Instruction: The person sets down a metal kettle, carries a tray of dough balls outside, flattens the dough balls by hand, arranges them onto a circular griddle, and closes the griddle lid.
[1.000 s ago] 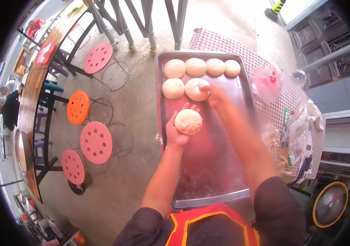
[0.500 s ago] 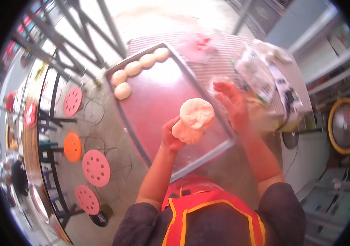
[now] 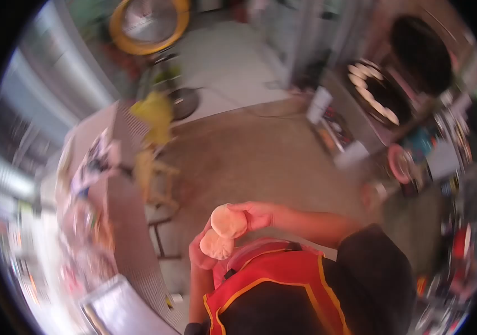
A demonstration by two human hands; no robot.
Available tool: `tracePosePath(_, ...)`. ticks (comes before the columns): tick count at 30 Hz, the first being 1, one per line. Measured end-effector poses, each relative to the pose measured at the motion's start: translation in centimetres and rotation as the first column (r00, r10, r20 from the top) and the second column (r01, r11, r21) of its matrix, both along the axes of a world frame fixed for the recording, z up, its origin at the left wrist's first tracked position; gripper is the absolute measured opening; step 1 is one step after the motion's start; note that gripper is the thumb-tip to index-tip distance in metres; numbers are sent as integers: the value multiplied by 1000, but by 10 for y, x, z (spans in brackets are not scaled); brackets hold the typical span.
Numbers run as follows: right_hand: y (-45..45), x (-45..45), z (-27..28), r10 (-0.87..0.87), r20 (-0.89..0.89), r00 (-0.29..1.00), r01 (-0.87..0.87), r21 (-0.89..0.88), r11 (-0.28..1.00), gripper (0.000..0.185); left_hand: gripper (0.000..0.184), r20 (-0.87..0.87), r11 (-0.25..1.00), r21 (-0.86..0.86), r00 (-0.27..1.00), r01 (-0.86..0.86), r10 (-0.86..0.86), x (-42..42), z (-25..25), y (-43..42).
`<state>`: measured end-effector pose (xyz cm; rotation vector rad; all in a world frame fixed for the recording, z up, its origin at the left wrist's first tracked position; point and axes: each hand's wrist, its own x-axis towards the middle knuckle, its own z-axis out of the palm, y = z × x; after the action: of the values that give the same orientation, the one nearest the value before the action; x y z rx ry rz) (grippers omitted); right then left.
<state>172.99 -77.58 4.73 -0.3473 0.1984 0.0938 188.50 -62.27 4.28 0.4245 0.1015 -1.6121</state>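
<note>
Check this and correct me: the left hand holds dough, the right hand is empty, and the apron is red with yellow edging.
The right hand isn't empty: the head view shows it holding the upper dough round. The rest is right: the left hand holds the lower dough round, and the apron is red with yellow edging.

A red fabric apron with yellow-orange edging (image 3: 283, 271) is worn over a dark, short-sleeved top (image 3: 375, 268). At the apron's upper edge, small black pieces (image 3: 230, 273) are seen, blurred. The hands are left bare.
</note>
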Motion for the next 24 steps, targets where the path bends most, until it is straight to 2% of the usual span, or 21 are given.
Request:
tracePosePath(3, -28, -56, 27, -327, 25, 945, 320, 151, 935, 43, 54, 63, 952, -112, 958, 286, -280, -3, -22, -54)
tracePosePath(6, -76, -100, -11, -588, -100, 802, 596, 170, 785, 38, 58, 16, 908, 24, 908, 417, -418, -19, 1, -114)
tracePosePath(11, -140, -181, -25, -822, -203, 532, 845, 64, 531, 39, 56, 39, 832, 28, 831, 555, -555, -49, 1, -224)
tracePosePath(15, -201, -259, -20, -916, -240, 322, 945, 19, 327, 40, 56, 26, 763, 16, 763, 646, -646, -92, -7, -323)
tracePosePath(18, -244, -308, -19, -947, -257, 190, 981, 18, 192, 41, 55, 16, 732, 33, 732, 680, -681, -118, 7, -378)
tracePosePath(21, -264, -348, -5, -974, -225, 17, 993, -112, 44, 41, 55, 24, 708, 47, 708, 705, -706, -132, 16, -408)
tracePosePath(24, -311, -405, -7, -966, -230, -120, 992, -64, -108, 42, 54, 90, 676, 91, 670, 731, -737, -162, 28, -463)
